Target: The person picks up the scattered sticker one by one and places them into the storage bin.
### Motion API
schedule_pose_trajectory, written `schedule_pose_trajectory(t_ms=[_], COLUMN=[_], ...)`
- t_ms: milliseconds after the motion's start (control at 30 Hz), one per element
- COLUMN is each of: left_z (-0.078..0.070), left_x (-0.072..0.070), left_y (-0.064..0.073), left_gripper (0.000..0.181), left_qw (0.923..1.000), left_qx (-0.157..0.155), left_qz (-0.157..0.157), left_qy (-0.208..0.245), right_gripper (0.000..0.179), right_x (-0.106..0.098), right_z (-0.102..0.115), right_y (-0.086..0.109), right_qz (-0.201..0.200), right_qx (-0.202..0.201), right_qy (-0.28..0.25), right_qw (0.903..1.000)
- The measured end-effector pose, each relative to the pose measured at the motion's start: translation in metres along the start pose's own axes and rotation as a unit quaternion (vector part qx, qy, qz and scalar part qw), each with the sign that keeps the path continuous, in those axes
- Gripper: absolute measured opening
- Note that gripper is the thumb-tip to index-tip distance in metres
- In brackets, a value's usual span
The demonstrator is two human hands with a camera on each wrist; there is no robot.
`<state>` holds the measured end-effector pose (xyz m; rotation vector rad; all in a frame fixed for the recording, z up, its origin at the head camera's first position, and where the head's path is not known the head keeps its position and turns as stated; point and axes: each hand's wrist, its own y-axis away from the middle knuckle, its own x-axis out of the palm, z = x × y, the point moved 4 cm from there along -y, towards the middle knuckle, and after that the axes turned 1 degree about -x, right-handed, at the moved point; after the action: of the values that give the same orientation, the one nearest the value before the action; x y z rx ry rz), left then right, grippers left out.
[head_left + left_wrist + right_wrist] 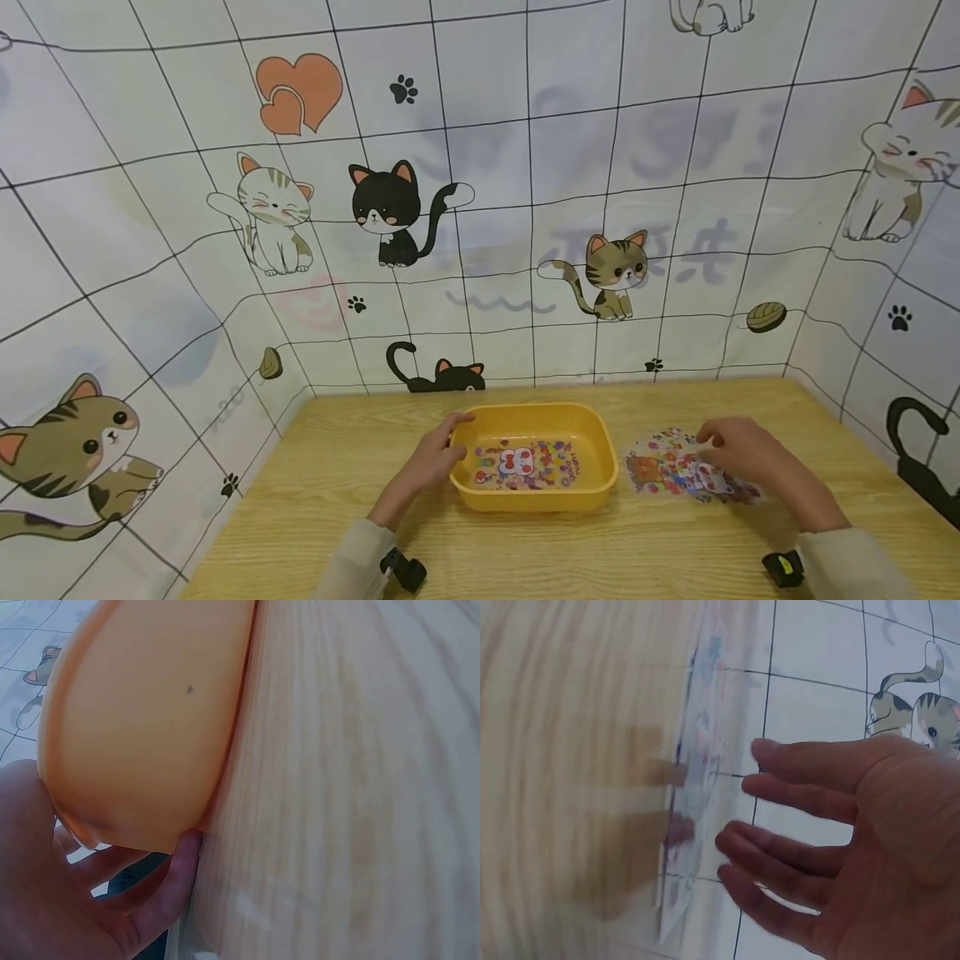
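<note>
A yellow plastic basin (534,500) stands on the table, with sticker sheets (517,462) showing a white cartoon character and small colourful figures lying inside. My left hand (426,458) holds the basin's left end. In the left wrist view, the fingers of that hand (90,885) bend around the basin's end wall (150,750), one fingertip low by the tabletop. To the right of the basin lies a loose pile of sticker sheets (675,471). Over the right part of this pile hovers my right hand (742,450). Its fingers (787,795) are loosely bent and spread, apart from the sheets (694,772).
The wooden table (510,554) reaches back to a white grid-patterned curtain (495,333) printed with cartoon cats, which also closes off both sides. Each wrist wears a small black camera, one near the left sleeve (356,554), one near the right sleeve (847,558).
</note>
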<state>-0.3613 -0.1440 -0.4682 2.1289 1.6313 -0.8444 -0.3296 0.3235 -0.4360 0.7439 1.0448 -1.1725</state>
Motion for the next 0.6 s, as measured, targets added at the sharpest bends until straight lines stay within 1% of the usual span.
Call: schedule_pose_trajectory(t_ms=[133,233,300,467,533,600], left_z=[0.001,0.001,0.001,-0.001,-0.001,-0.001], left_x=[-0.001,-0.002,-0.002,-0.003,-0.004,-0.004], left_y=[-0.001,-0.001,-0.001,0.0,0.001,0.001], left_gripper=[0.054,0.053,0.053,0.054,0.054,0.054], left_qw=[1.0,1.0,1.0,1.0,1.0,1.0], left_qx=[0.002,0.004,0.003,0.004,0.004,0.003], left_qz=[0.0,0.001,0.001,0.0,0.0,-0.001], left_qy=[0.001,0.003,0.006,0.008,0.007,0.008], right_gripper=[0.035,0.037,0.035,0.029,0.027,0.027], right_x=[0.003,0.002,0.0,-0.004,-0.004,-0.004], right_z=[-0.014,-0.023,-0.026,-0.029,-0.029,-0.028], right_y=[0.002,0.003,0.002,0.003,0.004,0.004], right_qz=[0.026,0.034,0.034,0.037,0.038,0.039], right_qx=[0.012,0.016,0.012,-0.015,-0.021,-0.019], right_qy=[-0.005,-0.009,0.001,0.026,0.031,0.032], right_qw=[0.9996,0.9993,0.9994,0.9989,0.9986,0.9985])
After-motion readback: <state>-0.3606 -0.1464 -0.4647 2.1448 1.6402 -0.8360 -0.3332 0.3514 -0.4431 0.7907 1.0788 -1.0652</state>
